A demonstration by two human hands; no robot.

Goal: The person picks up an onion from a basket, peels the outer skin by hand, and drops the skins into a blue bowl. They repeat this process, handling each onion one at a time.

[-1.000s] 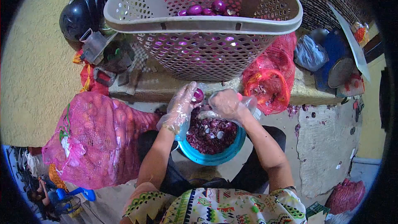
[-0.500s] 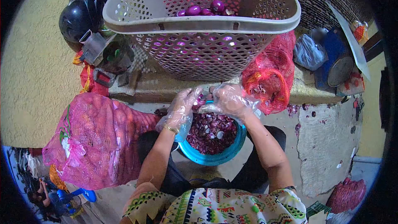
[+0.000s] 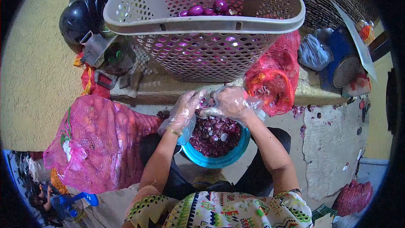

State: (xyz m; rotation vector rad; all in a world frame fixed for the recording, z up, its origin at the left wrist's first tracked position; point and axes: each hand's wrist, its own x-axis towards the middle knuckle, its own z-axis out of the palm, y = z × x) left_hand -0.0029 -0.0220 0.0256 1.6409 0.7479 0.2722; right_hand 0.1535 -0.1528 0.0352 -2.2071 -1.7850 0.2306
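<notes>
My left hand (image 3: 184, 109), in a clear plastic glove, is closed on a small red onion (image 3: 203, 102), which is partly covered by the fingers. Close beside it, my gloved right hand (image 3: 231, 102) is curled in a fist with its thumb toward the onion; whatever it grips is hidden. Both hands are over the far side of a blue basin (image 3: 212, 163) between my knees. Purple onion skins (image 3: 213, 139) and a few pale scraps fill the basin. Beyond my hands, a perforated grey basket (image 3: 202, 26) holds shiny peeled red onions (image 3: 209, 12).
A full pink mesh sack (image 3: 99, 143) stands at my left. An opened red mesh bag (image 3: 272, 88) leans beside the basket on the concrete ledge (image 3: 147, 95). A black helmet (image 3: 76, 17) is at the upper left. A person (image 3: 44, 198) and a blue fan (image 3: 69, 204) show at lower left.
My right fist has turned and shifted slightly over the onion. The left hand keeps its hold in nearly the same place.
</notes>
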